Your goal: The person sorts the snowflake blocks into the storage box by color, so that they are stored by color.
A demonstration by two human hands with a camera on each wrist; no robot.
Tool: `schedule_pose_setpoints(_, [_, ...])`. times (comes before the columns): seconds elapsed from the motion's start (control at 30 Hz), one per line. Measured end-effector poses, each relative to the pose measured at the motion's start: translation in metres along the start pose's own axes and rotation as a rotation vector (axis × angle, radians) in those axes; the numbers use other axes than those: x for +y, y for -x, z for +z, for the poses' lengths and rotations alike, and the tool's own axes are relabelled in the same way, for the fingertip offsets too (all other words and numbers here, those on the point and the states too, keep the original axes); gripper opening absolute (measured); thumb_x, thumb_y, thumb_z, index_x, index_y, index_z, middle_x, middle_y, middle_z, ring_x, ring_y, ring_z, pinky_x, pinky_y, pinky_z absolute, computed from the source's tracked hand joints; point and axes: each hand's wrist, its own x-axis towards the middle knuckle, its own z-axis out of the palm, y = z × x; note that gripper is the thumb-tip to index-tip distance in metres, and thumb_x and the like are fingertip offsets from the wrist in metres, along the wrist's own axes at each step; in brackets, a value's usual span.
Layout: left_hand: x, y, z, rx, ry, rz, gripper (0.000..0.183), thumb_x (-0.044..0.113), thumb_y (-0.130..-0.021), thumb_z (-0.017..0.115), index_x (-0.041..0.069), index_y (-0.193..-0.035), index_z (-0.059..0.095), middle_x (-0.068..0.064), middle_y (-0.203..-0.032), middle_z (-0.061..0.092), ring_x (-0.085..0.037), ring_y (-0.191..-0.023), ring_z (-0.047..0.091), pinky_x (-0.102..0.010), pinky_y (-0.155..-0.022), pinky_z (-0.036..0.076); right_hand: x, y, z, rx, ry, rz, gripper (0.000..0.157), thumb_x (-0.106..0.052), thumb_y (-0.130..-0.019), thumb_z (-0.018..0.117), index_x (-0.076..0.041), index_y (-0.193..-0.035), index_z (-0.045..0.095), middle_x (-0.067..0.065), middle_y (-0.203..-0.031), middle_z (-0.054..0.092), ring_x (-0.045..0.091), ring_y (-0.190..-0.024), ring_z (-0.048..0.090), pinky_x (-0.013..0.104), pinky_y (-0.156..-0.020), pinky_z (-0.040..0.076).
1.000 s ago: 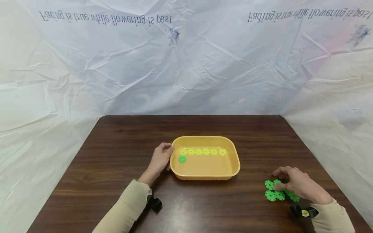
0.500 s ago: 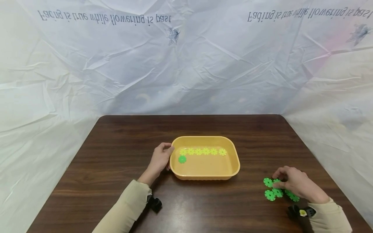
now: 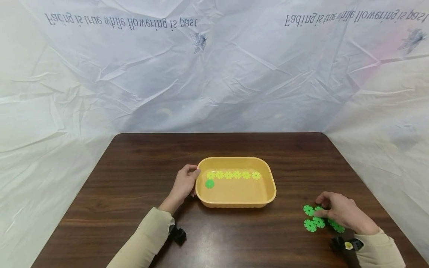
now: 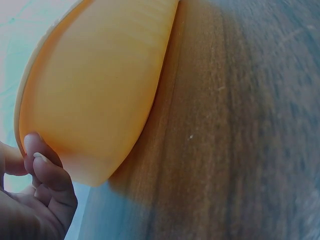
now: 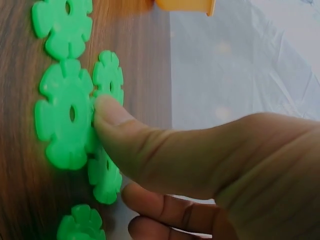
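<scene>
In the head view my left hand (image 3: 182,184) holds the left end of a yellow plastic tray (image 3: 239,204), the thumb at its rim. The left wrist view shows curled fingers (image 4: 52,175) against the tray's outer wall. Inside lie a row of several yellow snowflake discs (image 3: 228,175) and one green disc (image 3: 209,184) below its left end. At the right my right hand (image 3: 345,212) bends over several flat green snowflake discs (image 5: 70,115). Its thumb and fingers sit around a back disc (image 5: 104,180), thumb tip at the disc's edge; the index fingertip is hidden in the right wrist view.
The dark wooden table (image 3: 151,149) reaches to a pale printed sheet (image 3: 214,93) hanging behind and at both sides. Each wrist carries a black strap mount; the left mount (image 3: 177,234) hangs over the table.
The green discs near my right hand have shifted slightly to the left, two of them up close together. My left hand and the tray stay in place.
</scene>
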Motion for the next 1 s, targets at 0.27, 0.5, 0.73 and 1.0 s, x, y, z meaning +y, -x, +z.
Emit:
schedule_pose_setpoints(0.27, [-0.0004, 0.0001, 0.0001, -0.001, 0.007, 0.002, 0.033, 0.021, -0.100, 0.055, 0.001, -0.126, 0.051, -0.024, -0.091, 0.066, -0.016, -0.037, 0.045, -0.027, -0.035, 0.041, 0.0006, 0.0006, -0.0008, 0.012, 0.034, 0.010, 0.042, -0.046, -0.078, 0.077, -0.011, -0.095, 0.064, -0.006, -0.080, 0.060, 0.012, -0.073, 0.055, 0.055, -0.073, 0.035])
schedule_pose_setpoints(0.5, [-0.0006, -0.0002, 0.0010, 0.001, 0.006, 0.000, 0.033, 0.020, -0.100, 0.055, 0.001, -0.126, 0.051, -0.023, -0.086, 0.065, -0.015, -0.037, 0.044, -0.027, -0.035, 0.041, -0.0005, 0.0003, -0.0003, 0.002, 0.033, 0.005, 0.039, -0.043, -0.079, 0.077, -0.011, -0.096, 0.063, -0.006, -0.078, 0.059, 0.011, -0.070, 0.055, 0.054, -0.072, 0.038])
schedule_pose_setpoints(0.73, [-0.0003, 0.0007, 0.0011, 0.002, 0.003, -0.006, 0.033, 0.021, -0.100, 0.054, 0.002, -0.126, 0.051, -0.023, -0.086, 0.065, -0.015, -0.037, 0.044, -0.027, -0.035, 0.041, -0.0015, 0.0000, -0.0004, 0.001, 0.022, 0.006, 0.038, -0.041, -0.079, 0.078, -0.011, -0.096, 0.062, -0.005, -0.079, 0.059, 0.011, -0.071, 0.055, 0.053, -0.071, 0.036])
schedule_pose_setpoints(1.0, [-0.0003, -0.0002, 0.0014, 0.005, 0.003, -0.004, 0.033, 0.021, -0.100, 0.055, 0.001, -0.126, 0.051, -0.023, -0.089, 0.065, -0.016, -0.037, 0.045, -0.027, -0.035, 0.041, -0.0022, 0.0014, 0.0011, 0.026, 0.009, -0.013, 0.032, -0.036, -0.080, 0.077, -0.013, -0.093, 0.059, -0.004, -0.077, 0.056, 0.012, -0.069, 0.052, 0.048, -0.069, 0.033])
